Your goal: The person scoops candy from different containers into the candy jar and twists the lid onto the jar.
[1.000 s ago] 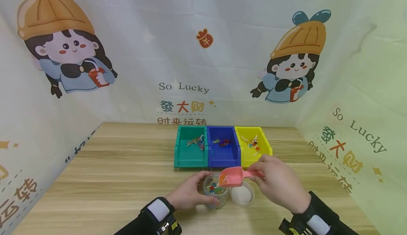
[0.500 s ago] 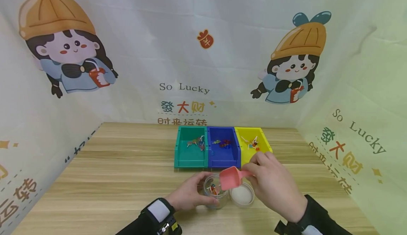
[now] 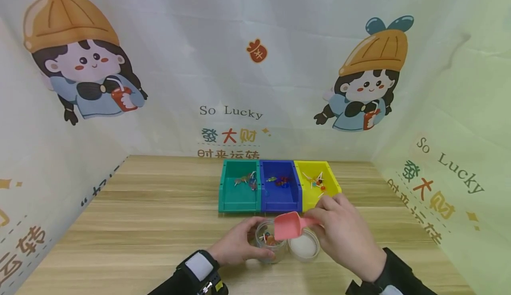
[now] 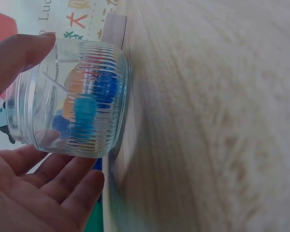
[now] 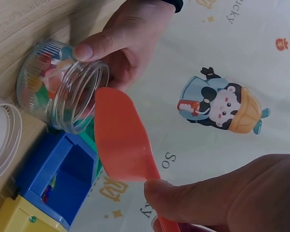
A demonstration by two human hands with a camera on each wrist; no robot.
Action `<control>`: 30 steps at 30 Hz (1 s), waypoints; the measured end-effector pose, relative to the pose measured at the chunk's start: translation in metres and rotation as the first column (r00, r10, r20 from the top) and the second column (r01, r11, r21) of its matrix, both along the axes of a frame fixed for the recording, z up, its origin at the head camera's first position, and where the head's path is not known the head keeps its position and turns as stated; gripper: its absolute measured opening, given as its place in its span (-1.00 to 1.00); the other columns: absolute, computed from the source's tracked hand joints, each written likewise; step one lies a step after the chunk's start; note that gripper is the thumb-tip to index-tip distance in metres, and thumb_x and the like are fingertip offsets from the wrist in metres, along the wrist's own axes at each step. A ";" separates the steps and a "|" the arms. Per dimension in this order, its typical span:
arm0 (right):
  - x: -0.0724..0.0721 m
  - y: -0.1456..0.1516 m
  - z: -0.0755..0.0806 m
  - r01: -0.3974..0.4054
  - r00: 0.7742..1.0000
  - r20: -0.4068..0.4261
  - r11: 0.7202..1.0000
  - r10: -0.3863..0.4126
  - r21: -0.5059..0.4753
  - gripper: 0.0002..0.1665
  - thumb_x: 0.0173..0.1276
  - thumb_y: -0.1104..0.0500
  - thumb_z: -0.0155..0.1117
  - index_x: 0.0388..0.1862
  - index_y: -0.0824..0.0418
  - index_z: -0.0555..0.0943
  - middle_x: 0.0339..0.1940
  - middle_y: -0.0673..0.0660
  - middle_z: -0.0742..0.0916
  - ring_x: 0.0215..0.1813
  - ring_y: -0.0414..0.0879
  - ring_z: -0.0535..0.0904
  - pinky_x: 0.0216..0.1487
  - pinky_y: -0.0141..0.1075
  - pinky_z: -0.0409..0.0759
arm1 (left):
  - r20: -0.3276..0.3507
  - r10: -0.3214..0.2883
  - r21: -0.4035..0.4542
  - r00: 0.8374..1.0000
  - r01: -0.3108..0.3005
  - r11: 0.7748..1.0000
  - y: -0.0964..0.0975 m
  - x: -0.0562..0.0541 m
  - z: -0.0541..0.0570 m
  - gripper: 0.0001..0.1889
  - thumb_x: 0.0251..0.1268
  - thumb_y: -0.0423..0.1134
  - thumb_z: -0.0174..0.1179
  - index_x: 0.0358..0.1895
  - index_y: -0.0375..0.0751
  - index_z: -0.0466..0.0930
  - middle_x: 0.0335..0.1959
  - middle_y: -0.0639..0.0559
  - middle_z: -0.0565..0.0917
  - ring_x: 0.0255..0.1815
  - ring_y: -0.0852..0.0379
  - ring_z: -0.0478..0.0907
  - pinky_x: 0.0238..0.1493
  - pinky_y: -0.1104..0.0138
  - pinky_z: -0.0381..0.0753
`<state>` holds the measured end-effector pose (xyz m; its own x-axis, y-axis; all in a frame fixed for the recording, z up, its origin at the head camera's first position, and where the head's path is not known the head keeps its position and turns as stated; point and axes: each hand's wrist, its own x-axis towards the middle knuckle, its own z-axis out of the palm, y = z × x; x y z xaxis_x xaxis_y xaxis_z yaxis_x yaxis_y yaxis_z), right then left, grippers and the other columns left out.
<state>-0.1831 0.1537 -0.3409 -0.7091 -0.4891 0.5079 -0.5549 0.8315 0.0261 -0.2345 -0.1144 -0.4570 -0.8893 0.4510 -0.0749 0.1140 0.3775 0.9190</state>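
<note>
My left hand (image 3: 239,244) grips a clear ribbed jar (image 4: 82,96) on the table, thumb on one side and fingers on the other. Inside the jar lie several small coloured round pieces (image 3: 269,239), some with white sticks like lollipops. The lid is off its mouth. A pink scoop (image 3: 288,226) is tilted beside and over the jar's rim, and no piece shows on it. Its handle is pinched between the thumb and fingers of my right hand (image 3: 345,237). In the right wrist view the scoop's edge (image 5: 123,135) is close to the jar mouth; whether they touch I cannot tell.
A white round lid (image 3: 304,245) lies right of the jar. Behind stand a green bin (image 3: 239,202), a blue bin (image 3: 281,202) and a yellow bin (image 3: 309,204) side by side, each with small coloured pieces. A printed cloth (image 3: 223,64) hangs around the wooden table.
The pink scoop has tipped over at the jar's mouth. An orange piece seen in it earlier is gone from it, and an orange piece shows inside the jar. My left hand stays still.
</note>
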 end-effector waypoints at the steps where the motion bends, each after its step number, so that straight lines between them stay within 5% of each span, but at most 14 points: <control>1: 0.000 0.001 0.000 -0.002 1.000 -0.006 1.000 0.002 -0.002 -0.72 0.09 0.18 0.83 -0.23 0.04 0.89 -0.31 -0.06 0.75 -0.20 -0.12 0.46 -0.10 -0.23 0.55 | 0.000 0.003 -0.002 1.000 -0.003 1.000 0.000 0.000 0.000 -0.15 0.23 -0.17 0.66 0.56 -0.21 0.44 0.39 -0.11 0.66 0.49 -0.21 0.56 0.61 -0.27 0.44; 16: 0.001 0.005 -0.001 0.052 0.995 0.088 0.999 -0.051 -0.003 -0.73 0.16 0.19 0.79 -0.16 0.05 0.89 -0.32 -0.08 0.74 -0.23 -0.15 0.41 -0.18 -0.31 0.51 | -0.006 -0.005 -0.012 1.000 0.005 1.000 -0.002 0.000 0.004 -0.10 0.23 -0.07 0.66 0.58 -0.18 0.42 0.42 -0.12 0.62 0.46 -0.16 0.55 0.55 -0.23 0.53; 21: -0.002 0.004 0.000 0.052 0.996 0.080 0.998 -0.050 -0.025 -0.74 0.18 0.18 0.78 -0.16 0.08 0.87 -0.29 -0.05 0.76 -0.21 -0.13 0.44 -0.15 -0.26 0.55 | -0.023 0.040 0.017 0.999 -0.040 0.999 -0.007 -0.002 0.010 -0.08 0.33 0.10 0.58 0.62 -0.22 0.38 0.53 -0.20 0.53 0.53 -0.26 0.49 0.52 -0.19 0.58; 30: -0.009 0.003 0.004 0.070 0.994 0.087 0.993 -0.062 -0.090 -0.73 0.23 0.17 0.75 -0.12 0.10 0.85 -0.23 0.02 0.78 -0.18 -0.09 0.48 -0.19 -0.23 0.55 | -0.132 0.164 0.035 0.978 -0.161 0.986 -0.014 -0.010 0.028 -0.19 0.43 0.10 0.48 0.61 -0.19 0.43 0.53 -0.22 0.57 0.50 -0.26 0.56 0.44 -0.15 0.67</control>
